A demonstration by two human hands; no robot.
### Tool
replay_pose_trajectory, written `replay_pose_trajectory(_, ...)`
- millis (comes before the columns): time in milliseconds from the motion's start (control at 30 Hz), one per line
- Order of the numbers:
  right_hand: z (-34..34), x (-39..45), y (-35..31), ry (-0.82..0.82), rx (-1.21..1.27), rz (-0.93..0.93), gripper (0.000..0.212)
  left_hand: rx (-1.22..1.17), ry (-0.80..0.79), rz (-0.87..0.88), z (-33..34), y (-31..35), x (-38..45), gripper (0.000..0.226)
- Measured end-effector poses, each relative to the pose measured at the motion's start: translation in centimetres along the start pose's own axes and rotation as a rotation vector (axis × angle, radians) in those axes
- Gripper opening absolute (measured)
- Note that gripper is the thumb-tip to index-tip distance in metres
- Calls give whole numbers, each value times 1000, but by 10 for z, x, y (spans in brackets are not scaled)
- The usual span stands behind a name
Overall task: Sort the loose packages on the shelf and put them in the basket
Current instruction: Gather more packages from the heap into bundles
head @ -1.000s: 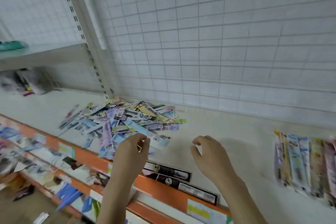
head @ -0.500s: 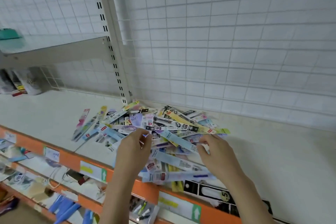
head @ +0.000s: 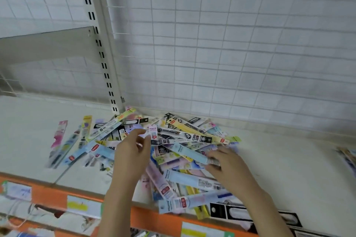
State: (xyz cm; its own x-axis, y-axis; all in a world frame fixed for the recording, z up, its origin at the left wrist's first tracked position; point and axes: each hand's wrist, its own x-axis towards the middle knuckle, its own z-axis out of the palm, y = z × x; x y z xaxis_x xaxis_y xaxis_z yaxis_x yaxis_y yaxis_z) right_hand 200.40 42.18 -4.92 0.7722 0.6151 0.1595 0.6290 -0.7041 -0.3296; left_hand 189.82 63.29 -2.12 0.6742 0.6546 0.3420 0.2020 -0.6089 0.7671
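Packages (head: 154, 146) lie heaped on the shelf (head: 279, 163) at 6 o'clock. Left hand (head: 133, 152): fingers loosely curled, pinching one pale slip. Right hand (head: 223, 163): fingers spread flat on the heap. Advise gathering like with like, ends aligned. Basket not visible.
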Motion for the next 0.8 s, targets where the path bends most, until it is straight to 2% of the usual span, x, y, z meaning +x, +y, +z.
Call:
replay_pose_trajectory(200,-8,18,0,137,40,-39,22,-9,6,2,4,2,7,27)
replay_pose_trajectory(333,-11,27,-7,351,-2,-46,8,-9,30,-5,-2,-6,10,26)
replay_pose_trajectory(367,-12,28,-11,358,-7,-31,8,-7,39,-13,-4,-10,10,26)
replay_pose_trajectory(500,-12,33,-29,278,58,-3,15,13,71,-41,-20,-22,6,24)
replay_pose_trajectory(600,-11,38,-44,224,200,-49,9,23,130,-41,-36,-29,4,20)
replay_pose_trajectory(800,-16,29,-56,-5,167,-132,6,38,179,-65,-50,-43,-1,19)
